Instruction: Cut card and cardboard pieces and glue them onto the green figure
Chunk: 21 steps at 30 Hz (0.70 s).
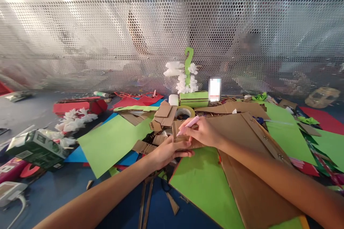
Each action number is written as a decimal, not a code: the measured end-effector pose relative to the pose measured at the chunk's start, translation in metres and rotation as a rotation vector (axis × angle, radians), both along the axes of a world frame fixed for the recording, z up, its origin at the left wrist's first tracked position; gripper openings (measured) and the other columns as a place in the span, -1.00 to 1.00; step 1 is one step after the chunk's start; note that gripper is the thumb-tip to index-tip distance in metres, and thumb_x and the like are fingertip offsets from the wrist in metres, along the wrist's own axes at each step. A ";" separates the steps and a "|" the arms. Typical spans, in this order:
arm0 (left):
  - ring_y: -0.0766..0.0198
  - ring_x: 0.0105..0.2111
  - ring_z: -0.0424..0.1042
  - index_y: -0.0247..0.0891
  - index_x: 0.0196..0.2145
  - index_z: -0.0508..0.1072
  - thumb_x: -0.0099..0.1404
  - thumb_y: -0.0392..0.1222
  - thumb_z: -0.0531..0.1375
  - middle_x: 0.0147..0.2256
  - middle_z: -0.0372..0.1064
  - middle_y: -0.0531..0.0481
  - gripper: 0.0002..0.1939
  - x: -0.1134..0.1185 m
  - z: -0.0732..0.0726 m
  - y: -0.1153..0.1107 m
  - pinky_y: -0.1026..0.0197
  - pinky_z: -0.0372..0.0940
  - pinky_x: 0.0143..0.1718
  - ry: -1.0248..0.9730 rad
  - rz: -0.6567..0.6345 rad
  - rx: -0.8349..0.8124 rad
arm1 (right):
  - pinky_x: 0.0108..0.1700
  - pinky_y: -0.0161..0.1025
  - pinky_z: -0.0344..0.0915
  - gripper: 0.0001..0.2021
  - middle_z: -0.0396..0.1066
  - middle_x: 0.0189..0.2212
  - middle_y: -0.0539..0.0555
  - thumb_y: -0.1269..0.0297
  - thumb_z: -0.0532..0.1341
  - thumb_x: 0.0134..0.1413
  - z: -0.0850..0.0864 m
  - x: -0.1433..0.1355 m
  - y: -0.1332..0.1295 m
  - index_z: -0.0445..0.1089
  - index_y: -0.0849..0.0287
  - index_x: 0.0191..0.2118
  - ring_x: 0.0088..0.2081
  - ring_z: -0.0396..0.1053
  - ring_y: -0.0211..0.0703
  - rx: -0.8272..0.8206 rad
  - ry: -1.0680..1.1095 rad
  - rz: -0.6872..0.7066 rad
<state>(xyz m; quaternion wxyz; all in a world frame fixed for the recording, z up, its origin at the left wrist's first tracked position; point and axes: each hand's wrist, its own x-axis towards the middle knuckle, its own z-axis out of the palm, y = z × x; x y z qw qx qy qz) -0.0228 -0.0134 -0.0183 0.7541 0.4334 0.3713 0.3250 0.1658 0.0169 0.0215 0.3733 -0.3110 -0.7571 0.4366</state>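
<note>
Near the middle of the head view, my left hand point(170, 150) is closed around the lower edge of a small brown cardboard piece point(177, 127). A pink pen point(191, 121) is pinched in my right hand point(202, 132), its tip pointing down-left at the cardboard. Just behind the hands stands a roll of yellowish tape point(185, 112), with small cardboard scraps point(163, 114) to its left. Under and beside the right forearm lies a large brown cardboard sheet point(242, 132), overlapping a green sheet point(206, 182).
A perforated metal panel point(107, 43) runs along the back. Before it stands a green hook-shaped piece point(189, 61) with white tufts. At left are a dark green box point(37, 148), a red piece point(80, 106) and a white charger point(10, 191). A clear container point(323, 97) sits far right.
</note>
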 end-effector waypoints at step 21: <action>0.27 -0.38 0.57 -0.32 -0.15 0.56 0.07 -0.12 0.55 -0.31 0.52 -0.02 -0.56 0.001 0.000 -0.001 0.20 0.48 -0.18 -0.035 -0.002 0.009 | -0.23 -0.27 0.39 -0.73 0.64 -0.30 0.08 0.08 0.31 0.29 -0.001 -0.004 -0.003 0.64 0.17 -0.23 -0.28 0.55 -0.14 0.097 -0.114 0.001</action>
